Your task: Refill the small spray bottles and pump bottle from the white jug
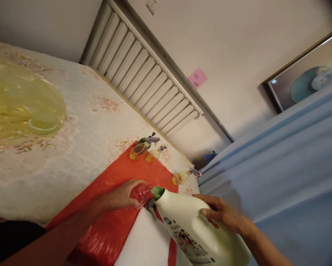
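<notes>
My left hand is wrapped round a small clear red-pink bottle, its open neck turned toward the jug. With its fingers closed on the handle, my right hand holds a large cream-white detergent jug tilted to the left. The jug's green pouring spout is right at the bottle's mouth; whether liquid is flowing I cannot tell. Beneath both hands lie a red plastic sheet and a white block-like object. A grey part, perhaps a trigger head, shows below the spout, mostly hidden.
Two trigger spray bottles stand together at the sheet's far edge, one darker and one pale. Another spray bottle is farther right. A yellow plastic bag covers the left of the floral tablecloth. Blue curtain hangs at right.
</notes>
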`<action>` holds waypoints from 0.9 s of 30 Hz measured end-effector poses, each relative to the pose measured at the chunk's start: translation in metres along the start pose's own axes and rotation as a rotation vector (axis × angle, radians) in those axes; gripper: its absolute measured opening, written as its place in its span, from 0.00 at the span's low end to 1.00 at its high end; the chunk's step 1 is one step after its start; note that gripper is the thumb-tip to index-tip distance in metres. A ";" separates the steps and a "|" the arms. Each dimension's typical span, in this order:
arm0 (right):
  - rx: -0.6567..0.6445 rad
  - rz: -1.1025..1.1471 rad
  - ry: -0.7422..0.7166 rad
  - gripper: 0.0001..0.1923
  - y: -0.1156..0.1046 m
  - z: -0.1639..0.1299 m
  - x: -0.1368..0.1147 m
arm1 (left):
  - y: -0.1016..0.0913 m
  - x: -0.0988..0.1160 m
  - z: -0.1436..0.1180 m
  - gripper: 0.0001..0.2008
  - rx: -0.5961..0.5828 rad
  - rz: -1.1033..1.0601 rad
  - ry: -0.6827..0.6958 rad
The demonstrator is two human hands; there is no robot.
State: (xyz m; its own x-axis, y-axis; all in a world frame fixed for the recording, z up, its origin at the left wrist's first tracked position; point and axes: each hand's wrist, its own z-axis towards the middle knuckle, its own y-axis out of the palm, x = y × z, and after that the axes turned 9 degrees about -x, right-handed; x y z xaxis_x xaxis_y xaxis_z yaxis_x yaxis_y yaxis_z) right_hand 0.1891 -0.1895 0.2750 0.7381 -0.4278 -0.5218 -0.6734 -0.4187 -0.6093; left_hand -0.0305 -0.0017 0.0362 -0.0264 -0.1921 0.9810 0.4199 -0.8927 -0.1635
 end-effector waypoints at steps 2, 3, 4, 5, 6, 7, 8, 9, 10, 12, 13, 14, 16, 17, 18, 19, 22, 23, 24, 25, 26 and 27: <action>-0.003 0.000 0.001 0.32 0.000 0.000 0.000 | 0.000 0.000 0.000 0.36 0.006 0.000 -0.011; -0.002 0.000 0.003 0.32 0.000 0.000 0.000 | 0.000 -0.001 0.000 0.36 0.009 -0.004 -0.013; -0.001 -0.002 0.007 0.32 0.000 0.000 0.000 | 0.000 -0.001 0.000 0.36 0.010 -0.009 -0.009; 0.001 -0.004 0.011 0.32 0.000 0.000 0.000 | 0.000 -0.002 0.000 0.36 0.010 -0.015 -0.001; 0.004 -0.003 0.014 0.32 0.000 0.000 0.001 | 0.000 -0.002 0.001 0.36 0.011 -0.019 0.009; 0.006 0.001 0.015 0.33 0.000 0.001 0.001 | 0.000 -0.003 0.001 0.36 0.014 -0.022 0.018; 0.004 0.005 0.014 0.33 0.000 0.001 0.002 | 0.000 -0.004 0.001 0.36 0.018 -0.022 0.021; 0.002 0.008 0.011 0.33 -0.001 0.001 0.002 | 0.000 -0.004 0.001 0.36 0.021 -0.021 0.018; 0.000 0.011 0.008 0.33 -0.001 0.001 0.002 | 0.000 -0.005 0.001 0.36 0.025 -0.018 0.009; -0.005 0.013 0.006 0.33 -0.001 0.001 0.002 | 0.001 -0.005 0.001 0.36 0.024 -0.013 -0.007; -0.004 0.012 0.007 0.32 0.000 0.000 0.002 | 0.001 -0.005 0.001 0.37 0.020 -0.010 -0.009; -0.003 0.012 0.007 0.32 0.000 0.000 0.002 | 0.001 -0.005 0.001 0.37 0.017 -0.005 -0.009; 0.002 0.015 0.010 0.33 0.000 0.000 0.001 | 0.001 -0.005 0.002 0.37 0.014 0.001 0.001; 0.005 0.014 0.014 0.33 0.000 0.000 0.001 | 0.001 -0.004 0.002 0.36 0.015 0.001 0.002; 0.007 0.012 0.018 0.33 0.000 0.000 0.001 | 0.001 -0.004 0.002 0.36 0.018 0.001 -0.001; 0.006 0.009 0.019 0.33 0.000 0.001 0.001 | 0.001 -0.004 0.002 0.36 0.020 0.000 -0.006; 0.005 0.003 0.014 0.32 -0.001 0.001 0.001 | 0.000 -0.002 0.001 0.35 0.018 -0.009 -0.007; 0.005 0.005 0.013 0.32 -0.001 0.001 0.002 | 0.000 -0.002 0.000 0.35 0.016 -0.010 0.001; 0.006 0.007 0.013 0.32 -0.001 0.001 0.002 | 0.000 -0.002 0.000 0.35 0.016 -0.011 0.010; 0.006 0.008 0.015 0.32 -0.001 0.000 0.002 | 0.000 -0.002 0.000 0.34 0.018 -0.010 0.012; 0.006 0.008 0.016 0.32 0.000 0.000 0.002 | 0.000 -0.003 0.000 0.34 0.022 -0.008 0.010; 0.004 0.009 0.017 0.33 0.000 0.000 0.001 | 0.000 -0.003 0.000 0.35 0.024 -0.007 0.006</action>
State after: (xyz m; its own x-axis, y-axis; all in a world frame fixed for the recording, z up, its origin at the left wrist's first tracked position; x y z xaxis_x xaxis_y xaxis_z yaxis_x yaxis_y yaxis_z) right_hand 0.1903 -0.1900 0.2746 0.7315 -0.4451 -0.5166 -0.6795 -0.4119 -0.6072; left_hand -0.0308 -0.0012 0.0330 -0.0344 -0.1881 0.9815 0.4418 -0.8838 -0.1539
